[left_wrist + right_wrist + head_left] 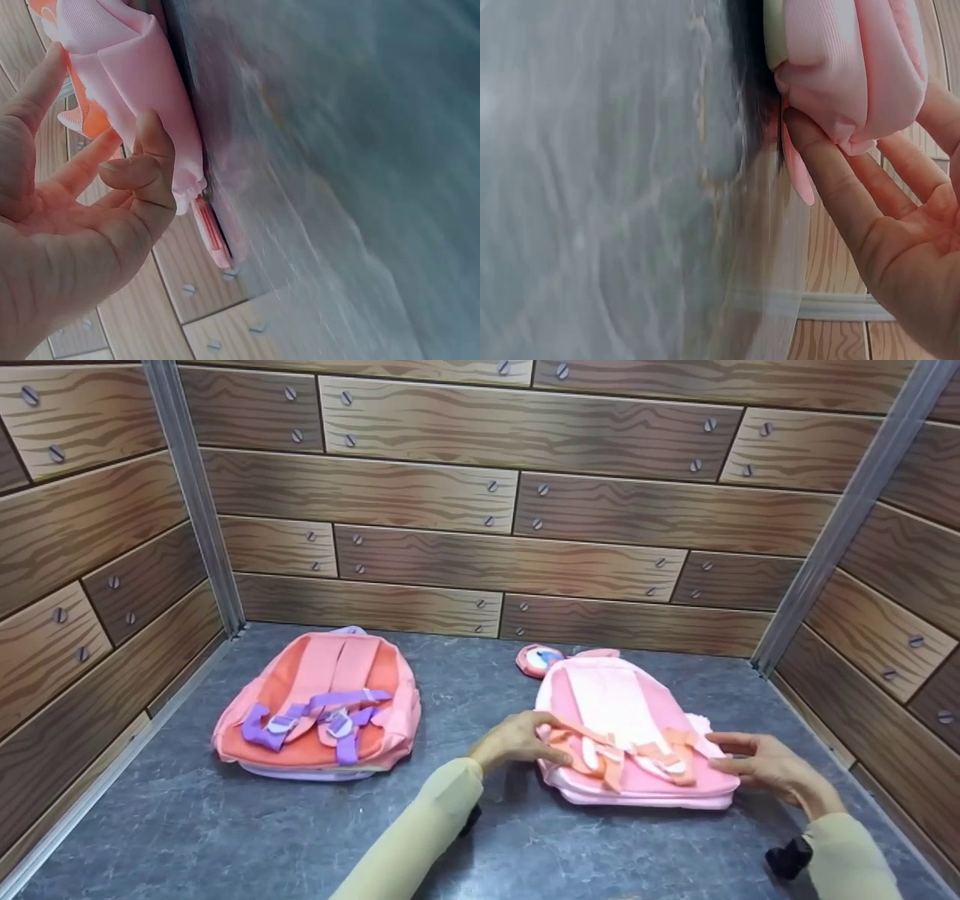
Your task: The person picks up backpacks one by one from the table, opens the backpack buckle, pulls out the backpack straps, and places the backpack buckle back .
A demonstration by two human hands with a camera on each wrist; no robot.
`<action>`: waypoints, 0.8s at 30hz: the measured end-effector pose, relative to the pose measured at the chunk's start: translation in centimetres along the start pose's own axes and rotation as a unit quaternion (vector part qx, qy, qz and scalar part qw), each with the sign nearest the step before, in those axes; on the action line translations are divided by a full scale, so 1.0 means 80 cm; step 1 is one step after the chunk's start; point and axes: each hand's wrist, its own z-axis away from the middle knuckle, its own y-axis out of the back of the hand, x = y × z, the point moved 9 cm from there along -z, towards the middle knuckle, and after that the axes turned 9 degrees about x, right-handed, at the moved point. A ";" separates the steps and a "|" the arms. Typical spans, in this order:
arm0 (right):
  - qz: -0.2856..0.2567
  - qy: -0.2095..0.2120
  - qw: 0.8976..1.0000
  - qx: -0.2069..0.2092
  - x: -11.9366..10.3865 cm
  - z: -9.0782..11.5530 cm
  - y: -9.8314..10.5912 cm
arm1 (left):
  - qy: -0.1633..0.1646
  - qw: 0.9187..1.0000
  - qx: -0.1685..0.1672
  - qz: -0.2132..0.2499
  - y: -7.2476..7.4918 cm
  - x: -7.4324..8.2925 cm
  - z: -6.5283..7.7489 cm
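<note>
Closest on my head view are two pale sleeves (412, 832), with a black device (789, 859) at the right cuff. Just ahead, I have my right hand (784, 771) at the right side of the pink bag (626, 720), fingers extended, the grip wide; my right wrist view shows a fingertip against its side. My left hand (517, 739) is at the bag's left side, its grip wide too, thumb and fingers apart and loosely bent. The bag lies on the right part of the table (225, 840), orange straps (680, 742) on top. Off to the left, well apart, I see the coral bag (322, 671) lying with purple straps (259, 731) uppermost. Just past the pink bag's top-left corner rests a round tag (538, 660). Farthest off stands the plank-patterned wall (420, 495).
</note>
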 end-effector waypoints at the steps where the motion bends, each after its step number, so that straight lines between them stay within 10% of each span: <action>1: 0.001 0.000 1.000 0.000 -0.002 -0.001 -0.002 | 0.001 1.000 0.002 0.001 0.003 -0.002 0.000; 24: 0.030 0.040 0.999 -0.023 -0.042 -0.007 -0.061 | 0.009 1.000 -0.022 0.014 0.054 -0.049 0.013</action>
